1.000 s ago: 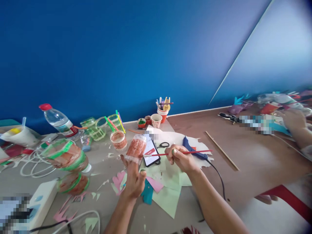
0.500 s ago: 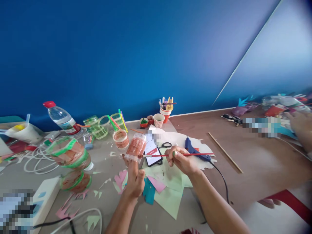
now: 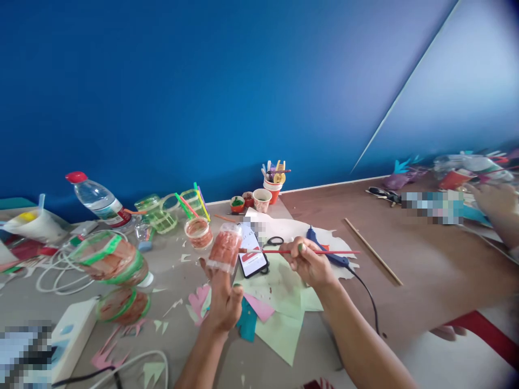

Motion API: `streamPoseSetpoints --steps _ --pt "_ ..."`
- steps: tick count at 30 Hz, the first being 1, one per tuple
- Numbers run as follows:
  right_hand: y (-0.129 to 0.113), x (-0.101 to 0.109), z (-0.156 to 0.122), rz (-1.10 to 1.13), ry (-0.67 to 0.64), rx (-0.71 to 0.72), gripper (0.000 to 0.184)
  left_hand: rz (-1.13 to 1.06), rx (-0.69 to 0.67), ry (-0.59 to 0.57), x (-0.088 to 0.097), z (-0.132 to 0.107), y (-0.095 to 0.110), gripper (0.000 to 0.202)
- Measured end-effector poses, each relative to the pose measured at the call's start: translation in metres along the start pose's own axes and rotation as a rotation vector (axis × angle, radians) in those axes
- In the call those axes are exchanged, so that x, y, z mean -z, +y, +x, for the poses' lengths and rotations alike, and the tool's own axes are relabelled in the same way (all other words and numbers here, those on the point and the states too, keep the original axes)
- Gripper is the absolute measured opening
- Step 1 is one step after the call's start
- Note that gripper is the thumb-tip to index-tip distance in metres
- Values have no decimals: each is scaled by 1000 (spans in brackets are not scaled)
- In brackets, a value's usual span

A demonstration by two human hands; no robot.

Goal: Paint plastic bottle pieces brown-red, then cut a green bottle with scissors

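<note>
My left hand (image 3: 222,305) holds up a clear plastic cup-like piece (image 3: 225,249), streaked with reddish-brown paint, from its lower end; some of its fingers are hidden behind or inside it. In my right hand (image 3: 310,262) a thin red-handled paintbrush (image 3: 279,251) lies level, pinched between thumb and fingers. The brown brush tip is at the right side of the painted piece; whether it touches cannot be told. Just behind my left hand stands another brown-painted clear cup (image 3: 198,233). Beneath the brush lie a phone (image 3: 253,262) and pale green paper (image 3: 284,335).
A blue glue gun (image 3: 330,251) with its cord lies right of my right hand, near a wooden stick (image 3: 373,251). Small paint cups (image 3: 261,200) stand by the wall. At left are a water bottle (image 3: 99,200), green-banded containers (image 3: 109,259) and a power strip (image 3: 75,335). Another person's hand (image 3: 497,208) is far right.
My right hand has moved slightly right and up, and the brush tip has shifted from the piece's lower rim to higher on its right side. My left hand still holds the piece.
</note>
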State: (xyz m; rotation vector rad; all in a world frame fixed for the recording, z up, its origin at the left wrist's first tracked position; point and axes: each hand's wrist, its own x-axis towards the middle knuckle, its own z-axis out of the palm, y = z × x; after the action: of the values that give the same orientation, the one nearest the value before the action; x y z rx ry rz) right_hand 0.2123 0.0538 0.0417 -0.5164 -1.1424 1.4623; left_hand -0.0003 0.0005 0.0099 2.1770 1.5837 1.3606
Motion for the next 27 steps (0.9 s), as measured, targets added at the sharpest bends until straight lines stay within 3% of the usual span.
streamPoseSetpoints --steps 4,8,13,18,27 --pt "-2 -3 -1 0 -48 -33 36 187 -135 -64 -4 -1 -1 66" --pt "-5 0 -1 -64 -78 -73 38 280 -135 -93 -6 -2 -2 63" --pt "-12 4 -1 -32 15 -38 37 302 -137 -79 -3 -1 -1 62" --pt "-13 -1 -1 -73 6 -97 38 317 -175 -86 -3 -1 -2 60" --pt "-11 3 0 -66 82 -84 36 254 -140 -81 0 3 6 76"
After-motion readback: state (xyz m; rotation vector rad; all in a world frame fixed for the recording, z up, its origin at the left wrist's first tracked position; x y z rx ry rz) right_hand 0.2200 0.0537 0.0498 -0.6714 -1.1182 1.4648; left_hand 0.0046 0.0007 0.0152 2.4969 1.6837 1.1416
